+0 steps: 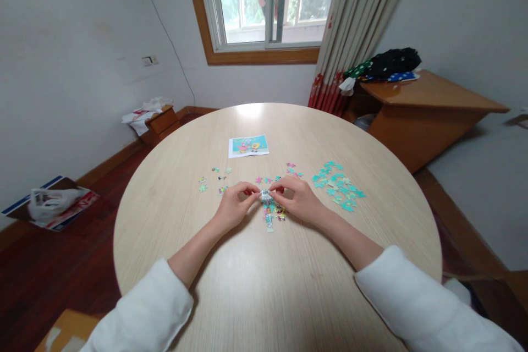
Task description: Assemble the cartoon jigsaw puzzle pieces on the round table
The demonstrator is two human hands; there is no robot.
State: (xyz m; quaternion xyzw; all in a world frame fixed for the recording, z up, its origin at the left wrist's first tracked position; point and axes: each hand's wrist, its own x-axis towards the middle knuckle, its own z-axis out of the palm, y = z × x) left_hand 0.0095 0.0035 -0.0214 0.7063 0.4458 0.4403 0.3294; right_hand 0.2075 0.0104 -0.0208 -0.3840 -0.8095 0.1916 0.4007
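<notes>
Both hands meet over the middle of the round table. My left hand (236, 202) pinches the left side of a small whitish puzzle piece (265, 196), and my right hand (297, 196) pinches its right side. Just below the fingers lie several joined or touching puzzle pieces (269, 217) in teal, pink and yellow; which of them interlock I cannot tell. A few pink and teal pieces (259, 180) show behind the hands. More loose pieces (221, 178) are scattered left of my left hand. A spread of teal pieces (338, 187) lies right of my right hand.
A picture card (248, 146) with cartoon figures lies on the far half of the table (185, 143). Beyond stand a window (268, 5) and a curtain (350, 16). A wooden desk (429, 93) with clothes on it is at the right. A plastic bag (53, 202) rests at the left.
</notes>
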